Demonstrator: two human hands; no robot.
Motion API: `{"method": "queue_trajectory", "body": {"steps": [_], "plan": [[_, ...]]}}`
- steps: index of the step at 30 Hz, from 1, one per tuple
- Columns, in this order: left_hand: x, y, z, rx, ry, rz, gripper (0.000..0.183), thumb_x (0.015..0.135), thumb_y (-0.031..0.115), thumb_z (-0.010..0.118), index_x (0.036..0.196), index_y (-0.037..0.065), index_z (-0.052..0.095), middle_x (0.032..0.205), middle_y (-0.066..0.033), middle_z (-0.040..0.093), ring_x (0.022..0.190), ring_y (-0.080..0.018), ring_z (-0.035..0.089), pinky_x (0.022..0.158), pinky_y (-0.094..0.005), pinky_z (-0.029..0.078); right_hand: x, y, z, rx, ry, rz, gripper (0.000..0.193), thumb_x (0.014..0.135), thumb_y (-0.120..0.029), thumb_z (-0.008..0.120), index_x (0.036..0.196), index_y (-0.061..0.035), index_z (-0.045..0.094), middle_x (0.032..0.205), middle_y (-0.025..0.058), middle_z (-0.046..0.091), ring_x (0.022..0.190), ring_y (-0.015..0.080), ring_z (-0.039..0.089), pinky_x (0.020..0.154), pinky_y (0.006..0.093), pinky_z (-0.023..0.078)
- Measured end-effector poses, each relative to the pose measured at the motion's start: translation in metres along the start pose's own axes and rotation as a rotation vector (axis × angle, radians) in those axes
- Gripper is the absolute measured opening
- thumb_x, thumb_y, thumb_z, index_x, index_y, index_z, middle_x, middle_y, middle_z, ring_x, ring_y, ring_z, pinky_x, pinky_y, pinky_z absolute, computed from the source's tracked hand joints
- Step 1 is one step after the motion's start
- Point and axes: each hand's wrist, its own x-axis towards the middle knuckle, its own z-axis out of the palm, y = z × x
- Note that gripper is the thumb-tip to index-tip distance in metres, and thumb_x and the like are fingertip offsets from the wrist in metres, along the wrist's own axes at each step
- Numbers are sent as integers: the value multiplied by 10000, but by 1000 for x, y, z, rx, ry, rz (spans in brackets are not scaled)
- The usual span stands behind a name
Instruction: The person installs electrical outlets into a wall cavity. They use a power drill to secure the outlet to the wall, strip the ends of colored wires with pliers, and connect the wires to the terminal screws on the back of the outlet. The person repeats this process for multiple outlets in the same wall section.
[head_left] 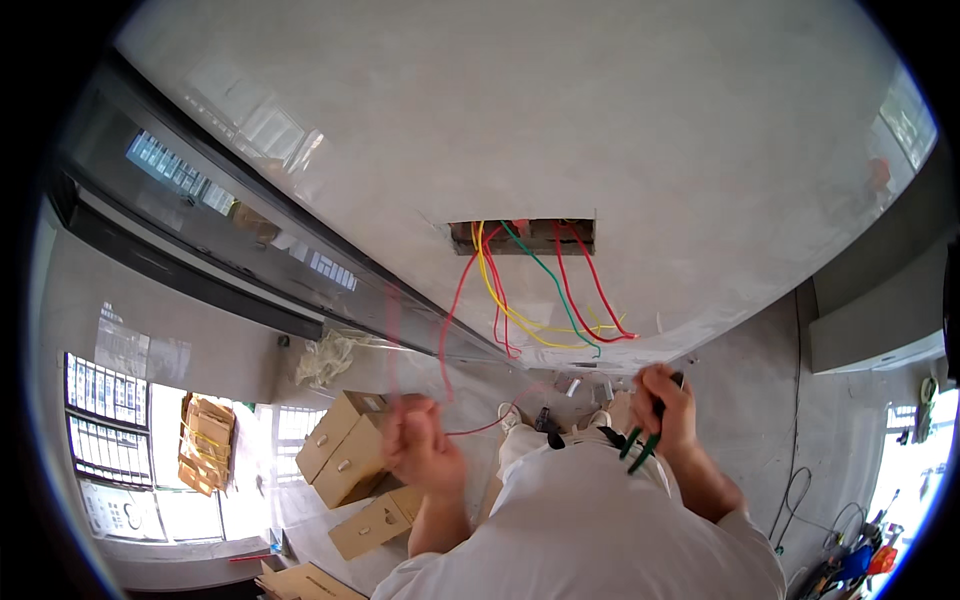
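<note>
My left hand [420, 440] is closed and smeared by motion, left of my body. A thin red wire [480, 428] runs out from it toward the right, and a faint blurred red streak rises above it. My right hand [668, 408] is wrapped round pliers with dark green handles [640, 450], which stick out below the fingers. In front of me, a rectangular wall box [525, 240] is cut into the pale wall [640, 120]. Out of it hang several red wires [497, 300], yellow wires [497, 285] and a green wire [556, 280], their ends bent and loose.
Cardboard boxes [345, 450] stand on the floor at the left, beside crumpled clear plastic [328, 358]. A dark-framed panel [270, 220] runs along the left. Right of me a black cable [797, 400] trails down the floor toward a heap of tools [860, 560].
</note>
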Motion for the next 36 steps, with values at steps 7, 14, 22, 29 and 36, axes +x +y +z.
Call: {"method": "queue_trajectory", "body": {"steps": [7, 14, 22, 29, 36], "plan": [[35, 1, -14, 20, 62, -359, 166, 938, 84, 632, 1012, -55, 684, 1065, -133, 703, 493, -49, 355, 486, -218, 263, -35, 40, -7, 15, -60, 93, 82, 967, -106, 604, 999, -32, 586, 811, 107, 619, 634, 154, 557, 608, 314, 460], [42, -41, 8, 22, -229, -432, 215, 893, -4, 681, 1100, -56, 656, 1075, -152, 713, 799, -136, 648, 663, -235, 457, 5, -32, 41, -1134, 288, -1161, 312, 855, -81, 777, 1140, -24, 665, 1094, 146, 678, 721, 198, 593, 645, 320, 454], [72, -39, 9, -132, -406, -592, 228, 899, -26, 665, 1122, -58, 634, 846, -100, 712, 695, -130, 670, 545, -216, 398, 37, -13, 83, -1640, 376, -1337, 439, 767, -110, 829, 1173, -36, 679, 898, 47, 721, 632, 200, 582, 578, 331, 412], [108, -41, -17, -290, -479, -619, 239, 871, -81, 623, 1106, -49, 646, 802, -95, 698, 664, -129, 659, 526, -212, 391, 53, 11, 100, -1494, 696, -1374, 261, 778, 44, 759, 1022, -15, 687, 776, 79, 670, 605, 250, 581, 572, 376, 444], [59, -85, -37, 8, -809, -50, 152, 925, -18, 666, 1074, -23, 636, 862, -100, 698, 684, -138, 650, 623, -258, 510, 58, 32, 151, -835, 887, -757, 146, 927, -109, 704, 887, 26, 663, 627, 67, 600, 547, 107, 521, 543, 294, 434]]}}
